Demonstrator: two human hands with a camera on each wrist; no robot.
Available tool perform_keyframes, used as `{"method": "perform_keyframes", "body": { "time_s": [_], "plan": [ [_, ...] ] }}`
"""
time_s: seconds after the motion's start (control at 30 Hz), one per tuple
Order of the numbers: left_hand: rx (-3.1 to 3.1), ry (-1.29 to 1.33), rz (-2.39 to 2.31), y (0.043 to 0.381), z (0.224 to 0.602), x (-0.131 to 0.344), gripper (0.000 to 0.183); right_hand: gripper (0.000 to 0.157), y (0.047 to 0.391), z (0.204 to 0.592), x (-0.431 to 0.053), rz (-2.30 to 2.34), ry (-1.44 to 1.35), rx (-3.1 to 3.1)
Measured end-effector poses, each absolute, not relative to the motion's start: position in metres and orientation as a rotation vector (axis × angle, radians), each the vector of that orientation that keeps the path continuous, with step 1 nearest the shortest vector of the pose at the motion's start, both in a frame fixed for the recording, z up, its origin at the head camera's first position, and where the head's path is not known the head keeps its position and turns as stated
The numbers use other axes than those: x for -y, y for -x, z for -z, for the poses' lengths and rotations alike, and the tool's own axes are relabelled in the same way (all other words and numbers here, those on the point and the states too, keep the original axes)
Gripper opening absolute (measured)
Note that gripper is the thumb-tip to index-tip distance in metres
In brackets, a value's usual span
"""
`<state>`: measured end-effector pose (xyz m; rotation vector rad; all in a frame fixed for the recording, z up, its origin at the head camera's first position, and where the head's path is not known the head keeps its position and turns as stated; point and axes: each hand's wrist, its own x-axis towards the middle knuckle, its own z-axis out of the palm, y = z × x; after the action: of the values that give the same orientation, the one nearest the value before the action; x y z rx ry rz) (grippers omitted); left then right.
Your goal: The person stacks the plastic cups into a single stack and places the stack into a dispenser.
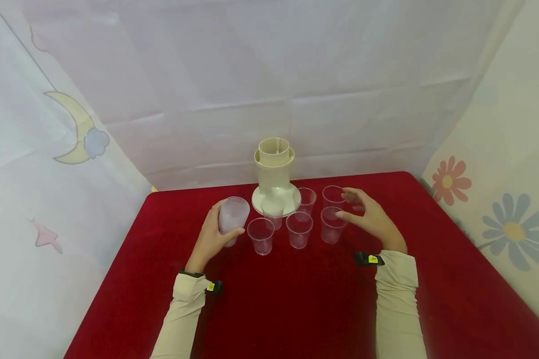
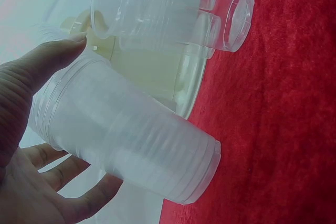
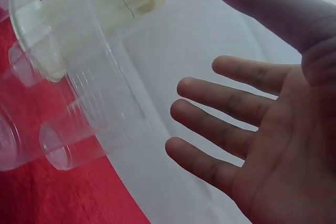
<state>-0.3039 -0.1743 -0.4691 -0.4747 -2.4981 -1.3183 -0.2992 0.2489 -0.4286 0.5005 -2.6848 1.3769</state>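
Note:
My left hand (image 1: 210,239) grips a nested stack of clear plastic cups (image 1: 233,214), thumb on one side and fingers on the other. The left wrist view shows this stack (image 2: 131,135) tilted, its base over the red cloth. Single clear cups stand upright in two rows of three; the front row has a left cup (image 1: 261,238), a middle cup (image 1: 299,231) and a right cup (image 1: 331,230). Beside the right end of the rows is my right hand (image 1: 372,218), empty, with fingers spread and thumb apart in the right wrist view. Its thumb tip overlaps the front right cup's rim.
Behind the cups, a cream cylindrical holder (image 1: 273,174) with a round base stands near the table's back edge. The table wears a red cloth (image 1: 305,304). White sheets (image 1: 233,75) hang behind and at both sides, close to the table's edges.

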Motion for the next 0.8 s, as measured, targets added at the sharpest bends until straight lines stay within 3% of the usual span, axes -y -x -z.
{"method": "perform_keyframes", "body": {
  "time_s": [0.8],
  "plan": [
    [2.491,0.480,1.329,0.304,0.467,0.174,0.086,0.071,0.279,0.403,-0.246,-1.455,-0.499,2.802]
  ]
}}
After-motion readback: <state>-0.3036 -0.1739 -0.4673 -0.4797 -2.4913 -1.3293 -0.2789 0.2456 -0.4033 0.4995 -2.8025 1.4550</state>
